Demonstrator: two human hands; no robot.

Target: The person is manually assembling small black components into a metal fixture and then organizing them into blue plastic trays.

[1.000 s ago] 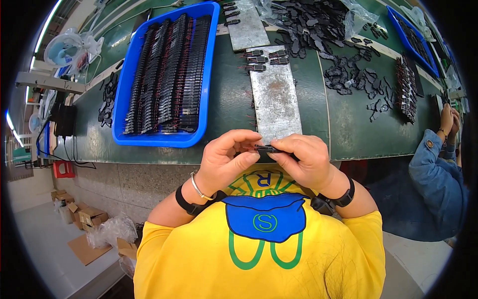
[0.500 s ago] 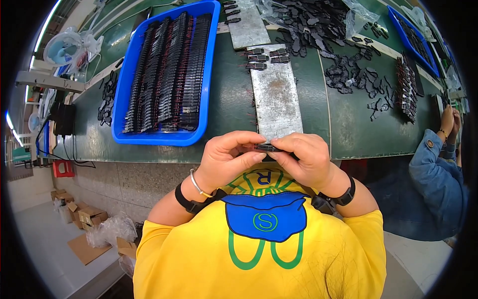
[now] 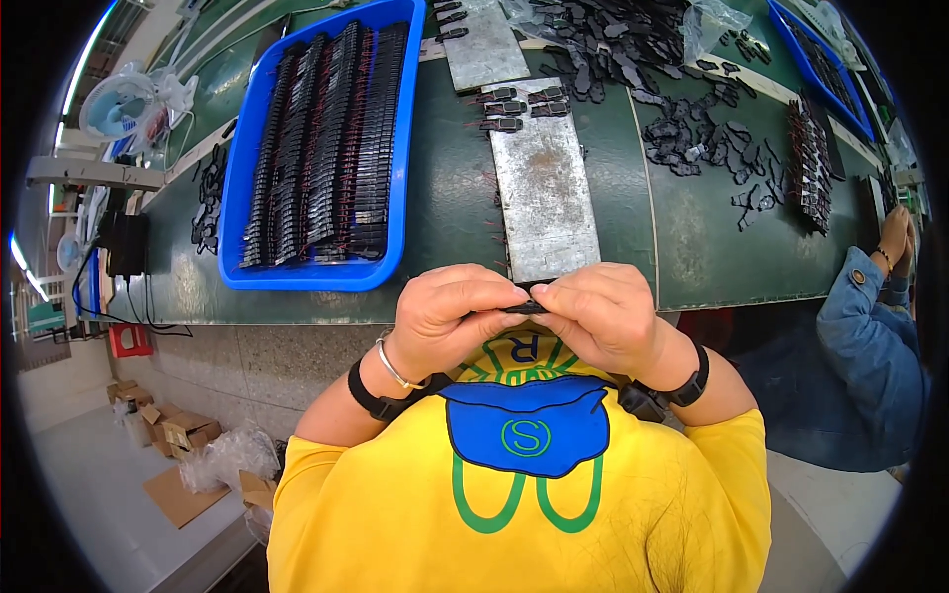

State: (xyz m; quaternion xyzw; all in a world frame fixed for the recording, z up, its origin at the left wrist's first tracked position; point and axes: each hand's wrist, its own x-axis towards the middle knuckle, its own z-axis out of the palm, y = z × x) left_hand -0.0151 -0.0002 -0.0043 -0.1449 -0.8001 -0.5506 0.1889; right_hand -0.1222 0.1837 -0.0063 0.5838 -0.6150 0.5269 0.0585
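Observation:
Both hands meet in front of my chest at the near edge of the green table. Between them is a small black plastic part (image 3: 525,307), mostly hidden by the fingers. My left hand (image 3: 445,308) pinches one end with thumb and fingers, while my right hand (image 3: 605,308) is closed on the other end. Just beyond the hands lies a worn metal plate (image 3: 549,203). Several black parts (image 3: 503,109) with thin reddish wires rest at its far end. To the left, a blue tray (image 3: 306,281) holds dense rows of similar wired black parts.
Loose flat black pieces (image 3: 682,138) are heaped at the far right, beside clear plastic bags. A second metal plate (image 3: 482,54) lies farther back. Another blue tray (image 3: 858,124) is at far right, near a co-worker's denim sleeve (image 3: 858,316). A fan (image 3: 114,107) stands at left.
My fingertips have drawn closer together over the black part, which now shows slightly lower and more covered. The reddish wire seen by the left fingers is no longer visible.

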